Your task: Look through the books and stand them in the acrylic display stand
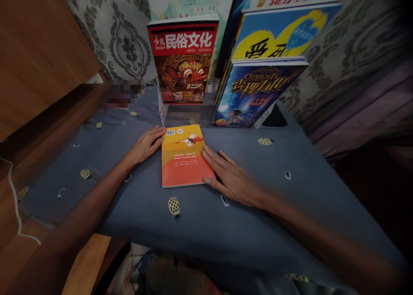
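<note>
Book [182, 157]: centre of frame, flat on surface [135, 213].
Left hand [148, 144]: loose, unclamped, at left edge; contact unclear.
Right hand [229, 174]: thumb and fingers apart, right edge, likely steadying.
Stand [189, 115]: props books [185, 73] upright, upper frame.

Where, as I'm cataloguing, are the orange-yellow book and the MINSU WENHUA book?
Orange-yellow book [183, 158], head view, middle of its back cover
MINSU WENHUA book [184, 66], head view, mask picture on front cover
</note>
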The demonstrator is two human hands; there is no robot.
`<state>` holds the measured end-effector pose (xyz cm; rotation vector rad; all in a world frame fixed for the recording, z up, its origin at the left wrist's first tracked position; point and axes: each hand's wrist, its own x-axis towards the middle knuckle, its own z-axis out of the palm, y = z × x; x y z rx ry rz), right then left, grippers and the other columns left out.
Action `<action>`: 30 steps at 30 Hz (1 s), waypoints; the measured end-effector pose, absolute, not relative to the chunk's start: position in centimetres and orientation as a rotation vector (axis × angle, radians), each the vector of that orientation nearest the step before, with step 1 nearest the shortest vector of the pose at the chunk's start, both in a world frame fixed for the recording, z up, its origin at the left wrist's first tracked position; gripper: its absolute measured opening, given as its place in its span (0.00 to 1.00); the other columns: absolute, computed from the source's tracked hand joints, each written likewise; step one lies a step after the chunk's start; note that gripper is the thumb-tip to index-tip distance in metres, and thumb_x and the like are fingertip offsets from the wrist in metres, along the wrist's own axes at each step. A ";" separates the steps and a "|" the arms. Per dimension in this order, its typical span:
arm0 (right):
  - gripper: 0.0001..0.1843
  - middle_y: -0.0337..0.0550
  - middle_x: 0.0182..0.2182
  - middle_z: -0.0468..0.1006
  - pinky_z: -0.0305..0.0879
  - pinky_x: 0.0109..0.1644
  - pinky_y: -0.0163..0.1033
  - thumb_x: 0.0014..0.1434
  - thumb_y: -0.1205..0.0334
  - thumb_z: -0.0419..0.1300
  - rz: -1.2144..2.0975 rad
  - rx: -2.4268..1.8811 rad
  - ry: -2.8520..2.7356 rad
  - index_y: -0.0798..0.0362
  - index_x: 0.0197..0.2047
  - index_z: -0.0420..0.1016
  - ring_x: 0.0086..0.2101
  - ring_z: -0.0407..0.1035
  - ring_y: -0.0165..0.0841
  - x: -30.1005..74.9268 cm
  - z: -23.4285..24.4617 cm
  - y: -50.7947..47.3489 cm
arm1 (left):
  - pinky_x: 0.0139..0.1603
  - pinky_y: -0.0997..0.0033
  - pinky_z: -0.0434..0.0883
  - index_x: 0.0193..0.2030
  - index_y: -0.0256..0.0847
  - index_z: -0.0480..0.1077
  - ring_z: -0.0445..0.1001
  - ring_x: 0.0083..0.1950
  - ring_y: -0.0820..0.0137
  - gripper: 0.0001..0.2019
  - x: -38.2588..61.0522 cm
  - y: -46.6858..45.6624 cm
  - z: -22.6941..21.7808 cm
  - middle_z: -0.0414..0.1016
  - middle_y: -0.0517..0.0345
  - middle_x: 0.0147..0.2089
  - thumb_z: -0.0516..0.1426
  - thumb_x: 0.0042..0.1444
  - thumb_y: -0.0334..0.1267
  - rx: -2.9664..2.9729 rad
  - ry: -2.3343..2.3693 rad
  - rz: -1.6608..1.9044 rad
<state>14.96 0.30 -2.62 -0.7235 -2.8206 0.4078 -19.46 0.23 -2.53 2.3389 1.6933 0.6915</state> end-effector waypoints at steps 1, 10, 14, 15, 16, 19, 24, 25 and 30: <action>0.42 0.59 0.74 0.43 0.44 0.73 0.62 0.72 0.40 0.41 0.405 -0.718 -2.819 0.55 0.77 0.29 0.72 0.41 0.45 15.0 -2.6 0.1 | 0.73 0.45 0.57 0.67 0.39 0.66 0.61 0.73 0.59 0.27 -19.3 0.1 -2.5 0.67 0.47 0.69 0.44 0.69 0.50 2.344 1.709 0.681; 0.43 0.59 0.73 0.46 0.45 0.74 0.63 0.71 0.39 0.43 0.453 -0.713 -2.765 0.57 0.77 0.35 0.71 0.44 0.45 15.0 -2.5 0.3 | 0.75 0.48 0.51 0.73 0.33 0.54 0.46 0.78 0.57 0.34 -16.6 -2.5 -1.0 0.52 0.43 0.76 0.41 0.69 0.55 2.327 1.859 0.366; 0.42 0.62 0.73 0.48 0.46 0.73 0.61 0.70 0.40 0.44 0.493 -0.737 -2.745 0.61 0.75 0.43 0.71 0.46 0.46 14.9 -2.2 -0.1 | 0.76 0.52 0.49 0.74 0.32 0.50 0.45 0.78 0.58 0.36 -15.6 -3.8 -0.8 0.46 0.42 0.77 0.40 0.69 0.57 2.283 1.871 0.316; 0.42 0.62 0.72 0.49 0.48 0.73 0.61 0.70 0.41 0.46 0.511 -0.756 -2.736 0.62 0.75 0.45 0.71 0.47 0.47 14.9 -2.0 -0.4 | 0.76 0.52 0.49 0.75 0.32 0.49 0.45 0.78 0.59 0.37 -15.6 -3.9 -0.7 0.45 0.42 0.77 0.40 0.69 0.58 2.268 1.865 0.322; 0.42 0.63 0.72 0.50 0.50 0.72 0.61 0.69 0.40 0.47 0.533 -0.785 -2.725 0.63 0.74 0.48 0.71 0.47 0.49 14.9 -1.7 -1.0 | 0.76 0.53 0.49 0.74 0.32 0.49 0.46 0.78 0.59 0.37 -15.6 -3.9 -0.6 0.45 0.42 0.77 0.40 0.68 0.58 2.257 1.854 0.330; 0.41 0.64 0.70 0.55 0.55 0.70 0.63 0.67 0.41 0.52 0.605 -0.826 -2.704 0.63 0.71 0.58 0.69 0.52 0.55 14.5 -0.6 -3.4 | 0.76 0.52 0.51 0.74 0.31 0.52 0.49 0.77 0.58 0.39 -15.6 -3.4 -0.1 0.48 0.41 0.77 0.41 0.67 0.60 2.250 1.795 0.340; 0.32 0.61 0.69 0.61 0.52 0.71 0.54 0.66 0.50 0.58 0.790 -0.377 -2.757 0.59 0.67 0.64 0.67 0.58 0.45 13.2 0.5 -6.9 | 0.75 0.51 0.53 0.71 0.32 0.58 0.52 0.76 0.56 0.37 -14.2 -2.5 1.3 0.53 0.41 0.75 0.44 0.67 0.60 2.308 1.738 0.276; 0.30 0.61 0.70 0.59 0.51 0.72 0.53 0.67 0.52 0.58 0.801 -0.297 -2.764 0.59 0.67 0.65 0.67 0.57 0.44 12.9 0.5 -7.1 | 0.75 0.50 0.53 0.71 0.32 0.58 0.52 0.76 0.55 0.37 -13.5 -2.6 1.5 0.53 0.41 0.75 0.45 0.66 0.60 2.338 1.746 0.242; 0.25 0.57 0.68 0.64 0.49 0.72 0.52 0.65 0.59 0.61 0.826 -0.064 -2.742 0.56 0.63 0.68 0.67 0.57 0.40 12.5 -0.1 -6.4 | 0.74 0.49 0.55 0.71 0.36 0.58 0.52 0.76 0.54 0.36 -10.1 -4.7 1.5 0.55 0.40 0.75 0.50 0.65 0.60 2.534 1.762 0.097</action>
